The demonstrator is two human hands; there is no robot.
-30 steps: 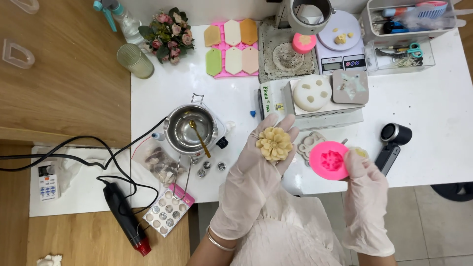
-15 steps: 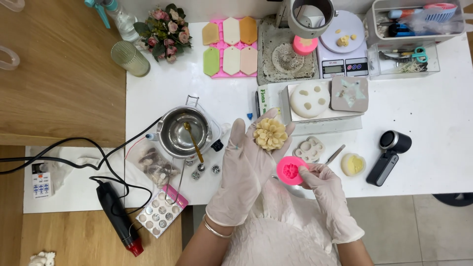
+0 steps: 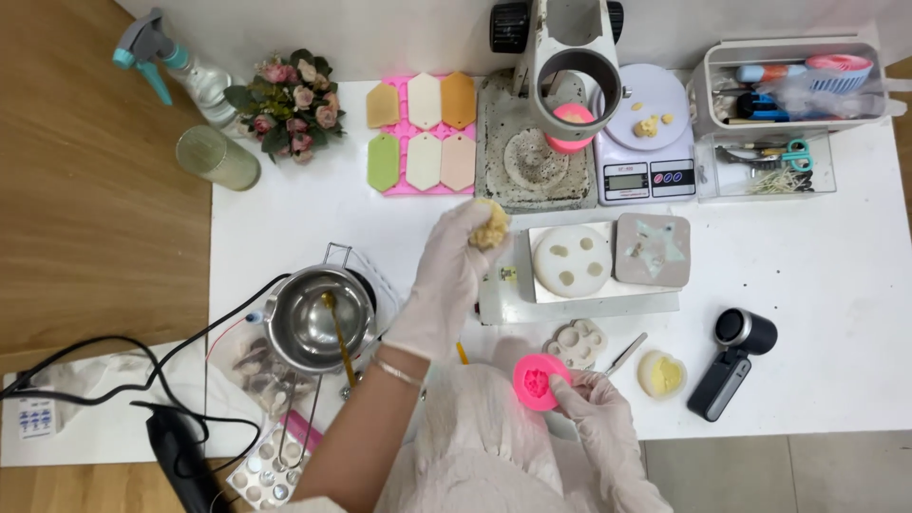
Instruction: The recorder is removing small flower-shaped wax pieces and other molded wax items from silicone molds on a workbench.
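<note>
My left hand (image 3: 454, 266), in a white glove, reaches out over the white table (image 3: 817, 313) and grips a pale yellow flower-shaped wax piece (image 3: 491, 226). It hovers near the left edge of a tray holding a round white mould (image 3: 572, 261). My right hand (image 3: 594, 418), also gloved, stays close to my body at the table's front edge and holds a round pink silicone mould (image 3: 536, 382).
A steel pot (image 3: 318, 318) with a stick in it sits at the left. At the back are a pink mould tray with hexagon tags (image 3: 421, 133), a press stand (image 3: 562, 66), a scale (image 3: 646, 133) and storage boxes (image 3: 788, 95). A black device (image 3: 731, 361), heart-shaped piece (image 3: 660, 373) and heat gun (image 3: 180, 456) lie nearby.
My left hand moved the wax flower away from me, toward the back of the table. My right hand drew the pink mould down and nearer to my body.
</note>
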